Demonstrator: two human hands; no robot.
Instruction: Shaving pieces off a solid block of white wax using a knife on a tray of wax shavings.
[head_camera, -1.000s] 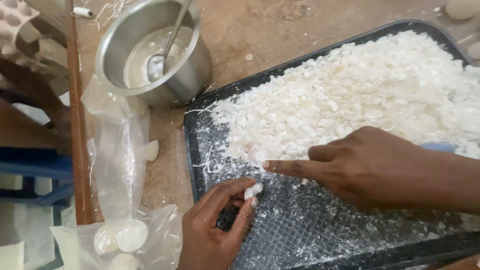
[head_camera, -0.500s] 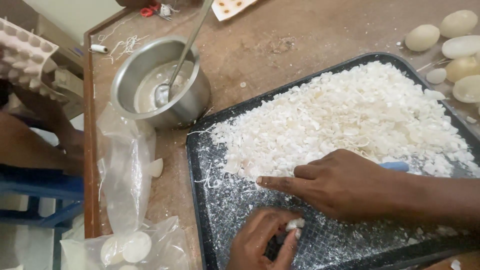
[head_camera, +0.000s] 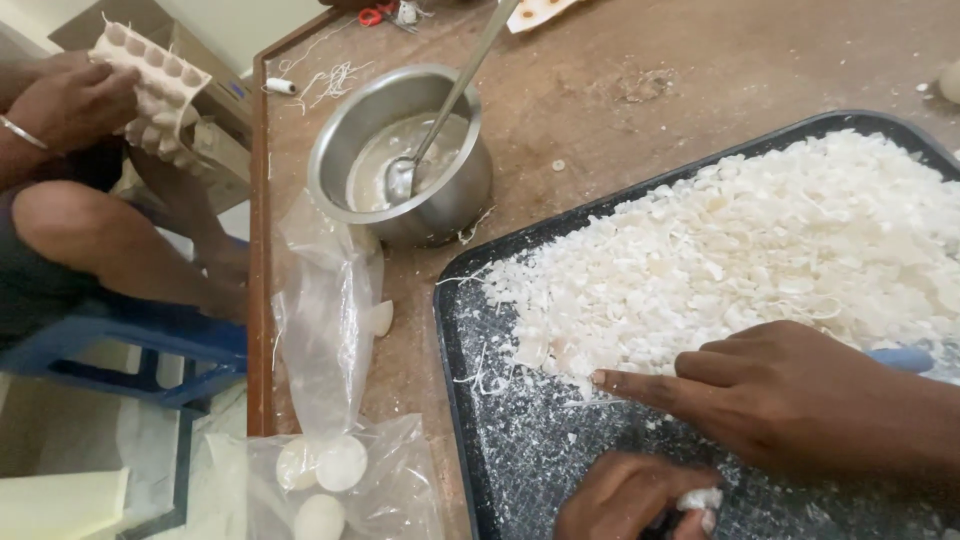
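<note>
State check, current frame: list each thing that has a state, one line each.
Black mesh tray: near corner bare, rest heaped with white flakes.
Steel pot: shallow whitish liquid, spoon leaning inside.
Clear plastic bag: open, holds pale round pieces.
Right hand: index finger extended at the heap's edge.
Left hand: pinching a white lump.

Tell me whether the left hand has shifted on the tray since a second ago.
Yes. The left hand, pinching white bits, has drawn back from the flake pile toward the black tray's near edge.
</note>
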